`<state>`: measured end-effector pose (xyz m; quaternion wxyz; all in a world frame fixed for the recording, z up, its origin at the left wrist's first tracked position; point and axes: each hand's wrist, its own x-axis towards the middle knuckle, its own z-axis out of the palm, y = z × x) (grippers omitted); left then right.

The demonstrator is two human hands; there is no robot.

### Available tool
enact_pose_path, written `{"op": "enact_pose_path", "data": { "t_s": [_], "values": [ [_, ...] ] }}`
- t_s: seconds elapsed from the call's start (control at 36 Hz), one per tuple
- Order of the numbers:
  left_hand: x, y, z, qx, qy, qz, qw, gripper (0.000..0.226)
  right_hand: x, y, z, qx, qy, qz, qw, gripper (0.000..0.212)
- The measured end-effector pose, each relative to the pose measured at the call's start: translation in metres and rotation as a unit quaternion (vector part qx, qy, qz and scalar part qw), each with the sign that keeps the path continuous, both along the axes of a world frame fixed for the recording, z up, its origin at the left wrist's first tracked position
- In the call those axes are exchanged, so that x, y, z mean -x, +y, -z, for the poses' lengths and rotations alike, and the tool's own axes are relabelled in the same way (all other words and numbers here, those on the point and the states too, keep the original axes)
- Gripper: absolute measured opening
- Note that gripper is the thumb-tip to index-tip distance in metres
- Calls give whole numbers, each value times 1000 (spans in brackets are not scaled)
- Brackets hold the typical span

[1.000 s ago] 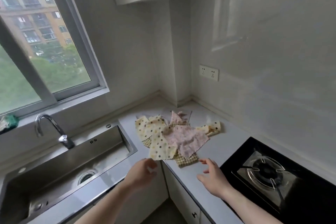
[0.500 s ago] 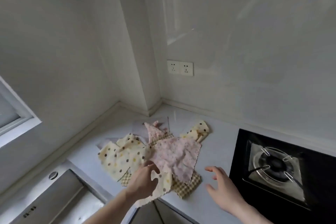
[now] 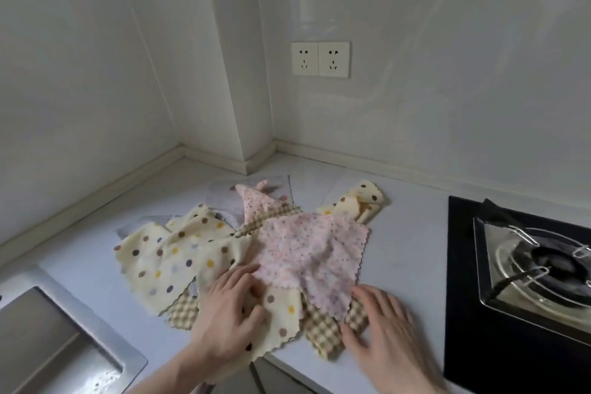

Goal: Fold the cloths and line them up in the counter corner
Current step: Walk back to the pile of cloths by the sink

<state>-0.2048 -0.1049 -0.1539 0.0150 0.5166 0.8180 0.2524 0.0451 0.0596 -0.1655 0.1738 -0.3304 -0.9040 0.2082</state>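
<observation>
left hand (image 3: pixel 228 307) lies on the cloths (image 3: pixel 243 253) at the tabletop's (image 3: pixel 406 243) front edge, fingers curled, pinching a dotted cloth (image 3: pixel 281 317). right hand (image 3: pixel 380 326) rests with straight, spread fingers on a checked cloth (image 3: pixel 323 333). a pink cloth (image 3: pixel 313 253) tops the loose, unfolded pile. sink (image 3: pixel 48 345) at the left, stove (image 3: pixel 527 269) at the right, socket (image 3: pixel 319 59) on the wall.

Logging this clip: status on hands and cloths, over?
Left hand pinching cream polka-dot cloth. Right hand open on tan checked cloth. Pink speckled cloth on top, heap unfolded. Nothing blocking.
</observation>
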Motion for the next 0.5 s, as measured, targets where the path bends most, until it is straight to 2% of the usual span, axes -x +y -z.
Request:
{"op": "enact_pose_path", "data": {
  "t_s": [0.08,0.25,0.5],
  "values": [
    [1,-4,8,-23,2,4,1000,20,-3,1,6,-28,-5,-11,1000,69],
    [0,-6,16,-30,24,4,999,39,-4,-5,6,-45,-1,-29,999,64],
    [-2,-7,23,-38,40,-12,998,30,-6,-13,15,-33,8,-2,999,60]
  ]
}}
